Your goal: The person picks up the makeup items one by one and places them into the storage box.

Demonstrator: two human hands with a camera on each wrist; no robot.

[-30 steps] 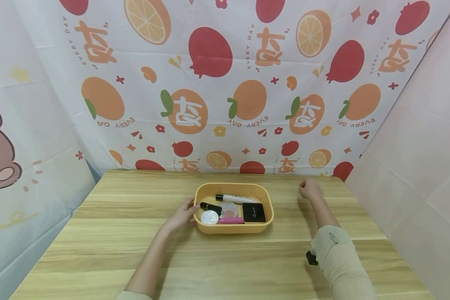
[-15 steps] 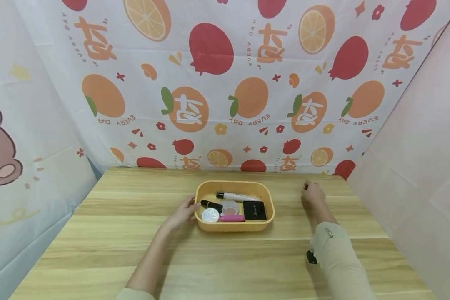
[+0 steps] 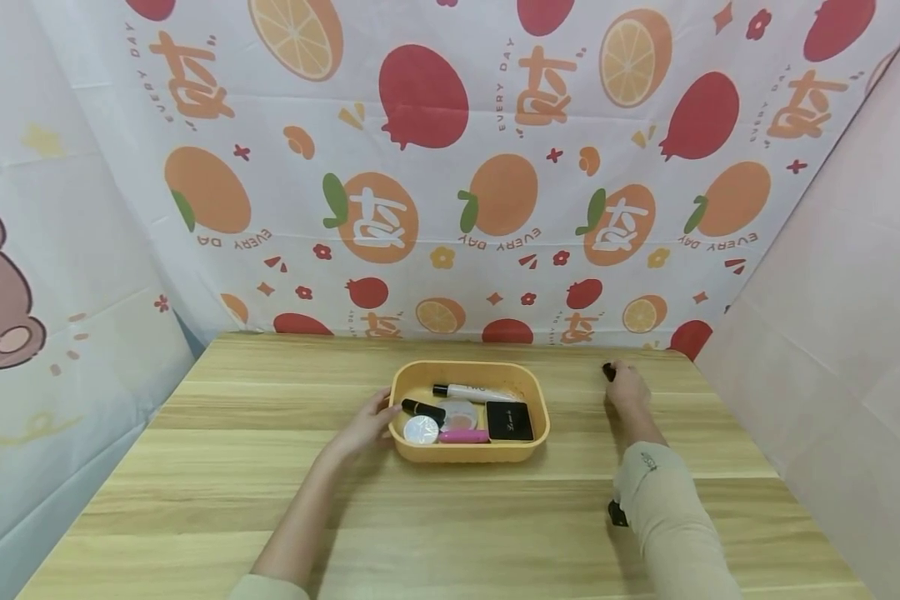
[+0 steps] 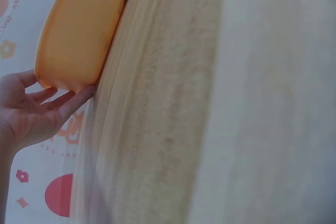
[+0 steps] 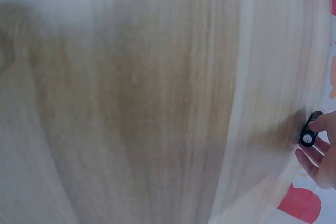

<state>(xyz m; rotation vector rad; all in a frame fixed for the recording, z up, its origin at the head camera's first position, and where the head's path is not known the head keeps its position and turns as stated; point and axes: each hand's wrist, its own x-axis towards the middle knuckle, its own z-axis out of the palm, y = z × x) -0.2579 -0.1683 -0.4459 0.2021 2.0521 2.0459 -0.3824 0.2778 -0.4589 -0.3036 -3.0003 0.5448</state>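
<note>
At the left end of the yellow storage box [image 3: 468,452], my left hand [image 3: 363,427] has its thumb at the rim and its fingers against the outer wall. The left wrist view shows these fingers [image 4: 73,98] spread along that end. To the right of the box, near the table's back edge, my right hand [image 3: 630,393] holds a small black tube [image 5: 308,132] with a pale round end. Thumb and fingers pinch the tube just above or on the table; I cannot tell which. Much of it is covered by the hand in the head view.
Inside the box lie a white tube [image 3: 468,393], a black lipstick-like tube [image 3: 422,411], a black square compact [image 3: 509,421], a pink tube [image 3: 463,437], a round white case [image 3: 421,430] and a clear round case [image 3: 459,414]. A fruit-print cloth [image 3: 450,208] hangs behind the table.
The black tube now shows beyond the right fingertips, where the hand hid it before. My right forearm has shifted slightly left. The left hand and the box stay together in place.
</note>
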